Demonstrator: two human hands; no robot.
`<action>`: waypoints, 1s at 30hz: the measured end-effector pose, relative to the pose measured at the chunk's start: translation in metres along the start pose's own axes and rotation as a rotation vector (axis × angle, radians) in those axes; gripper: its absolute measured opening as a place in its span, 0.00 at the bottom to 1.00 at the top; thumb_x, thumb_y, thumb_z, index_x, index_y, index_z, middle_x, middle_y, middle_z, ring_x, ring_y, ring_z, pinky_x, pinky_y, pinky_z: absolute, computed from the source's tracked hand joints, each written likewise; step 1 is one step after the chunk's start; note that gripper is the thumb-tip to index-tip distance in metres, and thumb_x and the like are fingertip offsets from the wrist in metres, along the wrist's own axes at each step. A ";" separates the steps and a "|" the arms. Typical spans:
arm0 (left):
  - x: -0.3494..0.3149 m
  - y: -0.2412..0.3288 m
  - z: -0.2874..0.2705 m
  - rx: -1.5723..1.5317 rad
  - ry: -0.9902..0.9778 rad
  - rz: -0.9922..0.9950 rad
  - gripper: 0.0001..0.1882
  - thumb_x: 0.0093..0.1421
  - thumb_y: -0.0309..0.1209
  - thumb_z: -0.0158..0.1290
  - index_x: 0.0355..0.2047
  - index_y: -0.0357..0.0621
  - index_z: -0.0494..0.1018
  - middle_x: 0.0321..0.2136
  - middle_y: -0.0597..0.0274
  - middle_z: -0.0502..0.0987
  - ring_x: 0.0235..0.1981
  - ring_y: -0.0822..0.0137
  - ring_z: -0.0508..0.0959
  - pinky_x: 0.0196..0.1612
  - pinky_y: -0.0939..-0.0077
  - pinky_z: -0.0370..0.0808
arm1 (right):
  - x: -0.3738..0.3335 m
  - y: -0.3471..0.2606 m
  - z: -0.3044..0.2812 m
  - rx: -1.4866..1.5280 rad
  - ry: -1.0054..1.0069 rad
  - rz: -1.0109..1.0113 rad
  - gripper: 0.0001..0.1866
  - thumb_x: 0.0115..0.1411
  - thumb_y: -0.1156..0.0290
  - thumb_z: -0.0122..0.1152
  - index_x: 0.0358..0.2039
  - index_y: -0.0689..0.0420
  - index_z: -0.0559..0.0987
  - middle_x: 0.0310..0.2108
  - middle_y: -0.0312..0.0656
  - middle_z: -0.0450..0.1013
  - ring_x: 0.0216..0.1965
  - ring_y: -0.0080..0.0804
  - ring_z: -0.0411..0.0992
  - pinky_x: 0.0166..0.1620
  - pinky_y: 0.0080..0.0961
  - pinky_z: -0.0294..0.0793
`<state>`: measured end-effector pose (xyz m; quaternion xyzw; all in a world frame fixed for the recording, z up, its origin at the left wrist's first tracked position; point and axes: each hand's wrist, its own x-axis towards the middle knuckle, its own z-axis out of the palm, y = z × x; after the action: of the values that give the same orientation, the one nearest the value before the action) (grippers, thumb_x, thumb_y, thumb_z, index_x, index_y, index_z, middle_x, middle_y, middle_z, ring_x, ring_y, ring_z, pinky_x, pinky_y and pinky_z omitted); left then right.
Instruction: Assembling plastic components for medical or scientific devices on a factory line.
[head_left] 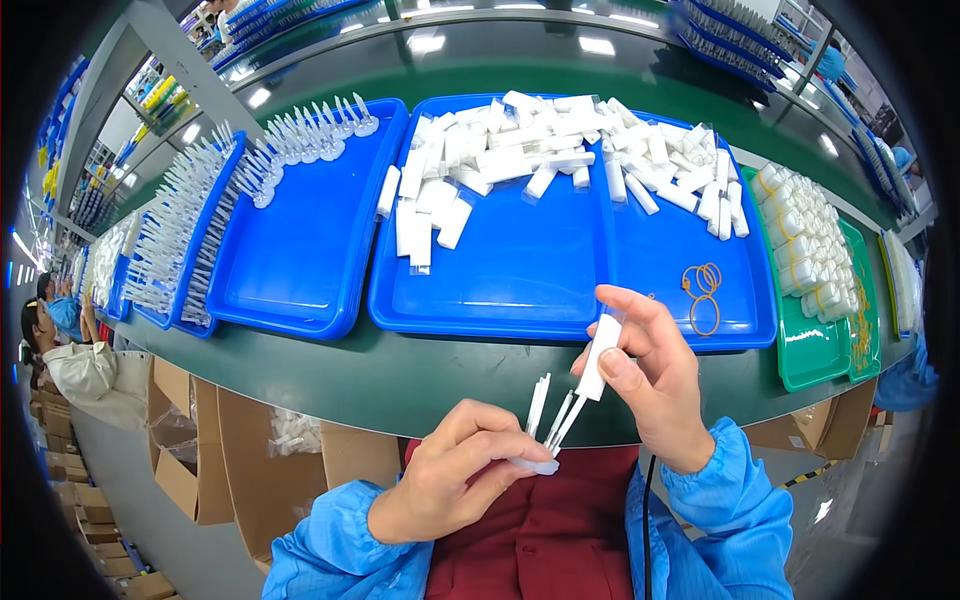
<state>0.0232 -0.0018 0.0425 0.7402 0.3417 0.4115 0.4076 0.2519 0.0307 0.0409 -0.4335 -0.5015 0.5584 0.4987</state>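
Note:
Close to my body, my left hand (465, 478) pinches a small pale round base (537, 464) from which several thin white stems (538, 402) rise. My right hand (655, 375) grips a white rectangular piece (601, 356) between thumb and fingers, held upright and slightly tilted. Its lower end meets one of the stems; whether it is joined to it I cannot tell. Both hands are raised in front of the bench's near edge. Beyond them, many similar white pieces (505, 160) lie heaped in the blue tray (480, 290).
Left, another blue tray (290, 265) bears pronged clear pieces (310, 135) standing upright. Tan rubber bands (704, 300) lie in the right compartment (650, 240). Bundled white pieces (805, 240) fill a green tray (805, 355). Cardboard boxes (250, 460) stand below the bench. A person (75, 350) sits far left.

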 end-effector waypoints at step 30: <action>-0.020 -0.046 -0.017 0.345 0.402 0.125 0.23 0.46 0.14 0.68 0.41 0.44 0.76 0.37 0.60 0.76 0.35 0.62 0.78 0.36 0.71 0.76 | 0.151 0.017 0.030 -1.371 -0.287 -0.733 0.08 0.57 0.72 0.66 0.36 0.56 0.77 0.37 0.43 0.74 0.44 0.41 0.71 0.48 0.38 0.69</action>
<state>-0.0087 0.0068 0.0004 0.7218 0.4343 0.5103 0.1733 0.2012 0.1764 0.0298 -0.3750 -0.9042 -0.0249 0.2028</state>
